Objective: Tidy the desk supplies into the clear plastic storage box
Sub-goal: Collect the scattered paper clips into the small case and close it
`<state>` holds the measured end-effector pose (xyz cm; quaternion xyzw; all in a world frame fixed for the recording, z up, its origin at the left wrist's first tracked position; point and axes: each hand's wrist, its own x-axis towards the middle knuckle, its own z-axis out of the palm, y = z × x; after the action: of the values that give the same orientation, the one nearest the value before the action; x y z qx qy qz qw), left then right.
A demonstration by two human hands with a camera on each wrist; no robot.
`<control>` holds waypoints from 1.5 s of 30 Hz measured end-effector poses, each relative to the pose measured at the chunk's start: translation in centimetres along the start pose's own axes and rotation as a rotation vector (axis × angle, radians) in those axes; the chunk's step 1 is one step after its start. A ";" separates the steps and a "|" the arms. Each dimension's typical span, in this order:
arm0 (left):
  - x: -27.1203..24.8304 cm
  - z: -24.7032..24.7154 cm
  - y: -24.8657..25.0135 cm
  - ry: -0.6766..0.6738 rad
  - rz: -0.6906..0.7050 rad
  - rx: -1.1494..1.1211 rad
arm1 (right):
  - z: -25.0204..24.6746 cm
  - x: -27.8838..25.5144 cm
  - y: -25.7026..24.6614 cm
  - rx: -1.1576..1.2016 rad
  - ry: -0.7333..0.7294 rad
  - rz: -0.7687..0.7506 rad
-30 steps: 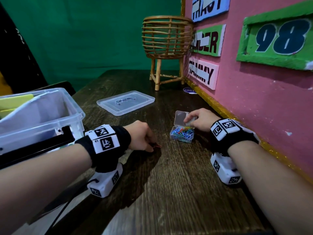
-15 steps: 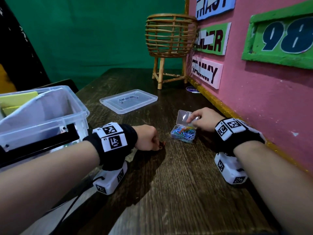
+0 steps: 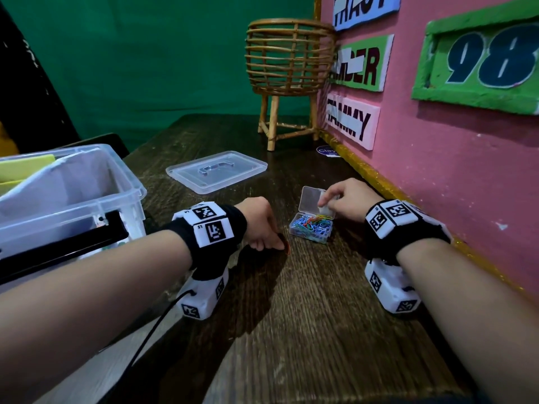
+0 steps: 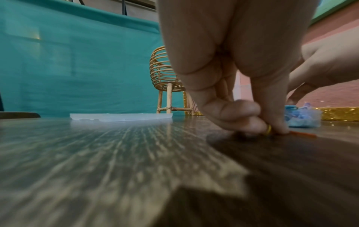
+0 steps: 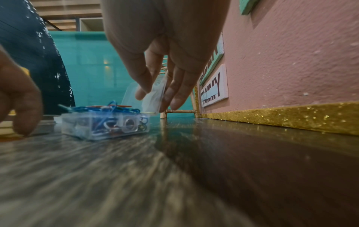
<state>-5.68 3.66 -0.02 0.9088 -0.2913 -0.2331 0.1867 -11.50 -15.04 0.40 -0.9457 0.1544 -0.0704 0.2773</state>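
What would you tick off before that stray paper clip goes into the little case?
1. Little case open: ok, the right hand holds its hinged lid up.
2. Stray clips gripped: cannot tell; the left hand pinches a yellow clip at the table, while an orange clip lies flat under a fingertip.
3. Room in the case: not ok, coloured clips heap above its rim.
4. Path from hand to case: ok, only bare table between.
5. Storage box ready: ok, uncovered, with its lid lying apart on the table.
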 end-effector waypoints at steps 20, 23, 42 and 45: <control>0.3 0.0 0.7 0.091 0.044 0.108 | -0.1 -0.2 -0.1 -0.004 0.007 0.002; 0.3 0.1 0.8 0.082 0.057 0.161 | -0.2 -0.4 0.0 -0.021 -0.044 0.005; 0.5 0.5 0.7 -0.012 0.128 0.283 | -0.2 -0.6 0.2 0.019 -0.152 -0.040; 0.3 0.3 0.9 0.031 0.174 0.294 | -0.1 -0.5 0.2 0.042 -0.096 -0.074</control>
<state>-6.05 2.77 0.09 0.9011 -0.3971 -0.1570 0.0758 -12.02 -15.08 0.37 -0.9470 0.1045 -0.0386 0.3013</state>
